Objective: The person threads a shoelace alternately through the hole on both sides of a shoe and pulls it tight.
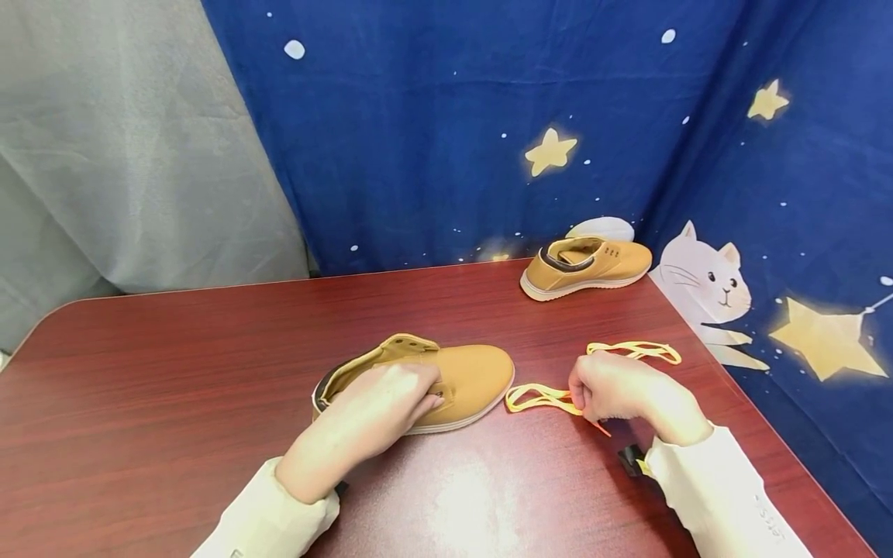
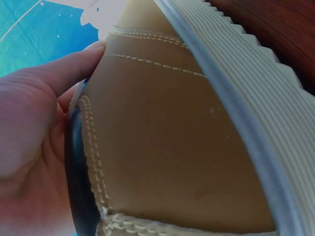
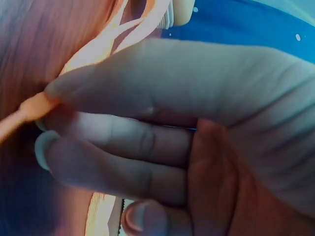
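Observation:
A tan shoe with a pale sole lies on the table, toe to the right, its lace holes bare. My left hand grips it at the opening, fingers reaching inside and thumb on the eyelet edge. In the left wrist view the thumb presses the shoe's stitched side. To the right of the toe, my right hand pinches a yellow shoelace between thumb and fingers. The lace's tip sticks out below the hand. Another looped yellow shoelace lies just behind that hand.
A matching tan shoe without a lace stands at the back right corner of the reddish-brown table. A blue star-patterned curtain hangs behind the table and along its right side, with a grey curtain at the left.

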The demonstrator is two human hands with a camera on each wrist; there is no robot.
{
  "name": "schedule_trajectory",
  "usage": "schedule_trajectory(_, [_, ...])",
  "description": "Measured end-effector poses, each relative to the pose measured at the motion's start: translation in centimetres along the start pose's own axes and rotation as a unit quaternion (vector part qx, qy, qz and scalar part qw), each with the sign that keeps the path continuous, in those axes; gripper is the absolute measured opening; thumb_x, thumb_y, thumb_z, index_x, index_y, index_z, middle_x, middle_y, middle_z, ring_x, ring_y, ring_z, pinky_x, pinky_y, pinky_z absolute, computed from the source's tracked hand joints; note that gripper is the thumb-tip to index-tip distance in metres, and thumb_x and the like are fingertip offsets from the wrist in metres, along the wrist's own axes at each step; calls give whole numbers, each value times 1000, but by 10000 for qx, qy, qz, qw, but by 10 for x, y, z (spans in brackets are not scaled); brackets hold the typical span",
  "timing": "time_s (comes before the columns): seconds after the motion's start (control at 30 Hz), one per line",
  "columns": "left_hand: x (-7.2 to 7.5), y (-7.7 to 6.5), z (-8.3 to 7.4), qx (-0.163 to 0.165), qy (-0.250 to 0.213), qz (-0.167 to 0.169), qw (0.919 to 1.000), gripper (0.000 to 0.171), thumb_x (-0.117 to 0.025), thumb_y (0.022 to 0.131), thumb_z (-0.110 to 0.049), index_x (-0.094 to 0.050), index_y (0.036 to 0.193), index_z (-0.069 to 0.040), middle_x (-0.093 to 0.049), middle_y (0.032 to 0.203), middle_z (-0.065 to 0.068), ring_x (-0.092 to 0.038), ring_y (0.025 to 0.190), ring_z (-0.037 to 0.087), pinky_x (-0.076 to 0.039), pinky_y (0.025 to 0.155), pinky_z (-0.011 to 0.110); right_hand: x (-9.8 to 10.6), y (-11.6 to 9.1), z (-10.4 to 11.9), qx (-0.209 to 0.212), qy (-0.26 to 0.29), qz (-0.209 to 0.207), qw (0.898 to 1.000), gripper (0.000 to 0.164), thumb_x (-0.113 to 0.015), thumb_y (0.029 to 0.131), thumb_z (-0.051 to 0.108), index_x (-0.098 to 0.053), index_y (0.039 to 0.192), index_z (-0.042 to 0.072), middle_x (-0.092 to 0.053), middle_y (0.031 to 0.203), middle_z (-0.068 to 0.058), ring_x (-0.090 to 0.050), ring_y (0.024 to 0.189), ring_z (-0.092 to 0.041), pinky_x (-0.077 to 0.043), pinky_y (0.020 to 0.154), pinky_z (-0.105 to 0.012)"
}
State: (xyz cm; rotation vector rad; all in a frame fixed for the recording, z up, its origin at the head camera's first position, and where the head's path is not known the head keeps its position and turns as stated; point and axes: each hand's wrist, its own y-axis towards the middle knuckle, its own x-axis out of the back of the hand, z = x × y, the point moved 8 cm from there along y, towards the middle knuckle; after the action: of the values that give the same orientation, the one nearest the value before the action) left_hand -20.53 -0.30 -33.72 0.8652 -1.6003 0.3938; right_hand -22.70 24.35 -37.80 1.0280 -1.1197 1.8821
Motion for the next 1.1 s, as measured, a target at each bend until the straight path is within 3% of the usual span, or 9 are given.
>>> schedule_trajectory(0.13, [0,0,-1,-20,-29,15,10000,24,-69,95,-22,-52,78,-19,-40,66,-10,-42,61,7,-39,60,23,4,-3,7,380,111,-68,9992,26,-66,72,-6,-60,66,18,-50,55,11,-45,51,-3,-37,52,-21])
schedule_trajectory(0.27, [-1,0,0,-42,-7,7,10000,23,-69,95,-22,-53,79,-19,-41,67,-10,-42,62,7,-40,60,23,7,-9,16,1094,771,132,9909,22,-64,78,-6,-60,81,15,-60,61,9,-51,53,-1,-42,53,-20])
schedule_trajectory(0.37, [-1,0,0,-67,2,-15,10000,23,-70,95,-23,-53,79,-19,-42,67,-10,-42,62,7,-40,61,23,8,-14,27,1900,1485,404,9697,29,-58,81,-12,-63,98,11,-68,66,3,-59,53,-5,-48,53,-21])
schedule_trajectory(0.47, [-1,0,0,-81,-3,-32,10000,24,-70,95,-23,-53,79,-18,-42,67,-10,-42,62,7,-40,61,23,11,-18,42,2884,1994,549,9349,35,-58,85,-13,-71,111,6,-72,70,-4,-64,53,-12,-53,52,-24])
schedule_trajectory(0.53, [-1,0,0,-76,-3,-29,10000,24,-70,95,-23,-53,79,-18,-42,67,-10,-42,62,7,-40,61,23,12,-21,50,3322,2229,660,9141,29,-61,90,-10,-74,112,4,-74,74,-9,-65,53,-16,-54,50,-26])
schedule_trajectory(0.67, [-2,0,1,-43,-10,-7,10000,23,-69,95,-23,-53,79,-19,-42,68,-10,-43,63,7,-41,62,24,6,-19,61,3389,2685,1100,8950,17,-65,95,1,-76,107,0,-77,84,-16,-70,61,-24,-58,56,-33])
schedule_trajectory(0.83, [-3,0,2,-61,22,-15,10000,23,-69,96,-23,-53,80,-19,-42,68,-10,-43,63,7,-41,62,24,-2,-19,78,3639,2938,1294,8744,30,-62,90,-9,-73,116,0,-77,96,-19,-74,79,-28,-59,64,-27])
schedule_trajectory(0.93, [-4,1,3,-85,-9,37,10000,23,-69,96,-24,-53,80,-19,-43,68,-10,-44,63,7,-41,62,25,-3,-17,86,3713,2964,1063,8735,29,-65,92,-5,-73,119,2,-78,102,-17,-74,89,-20,-57,66,-23])
schedule_trajectory(1.1, [-6,4,8,17,-330,285,9990,25,-69,95,-21,-51,77,-19,-41,67,-10,-41,61,6,-39,61,23,-4,-7,92,3270,2993,406,8955,20,-73,92,11,-78,111,9,-79,96,-11,-74,83,-14,-58,62,-28])
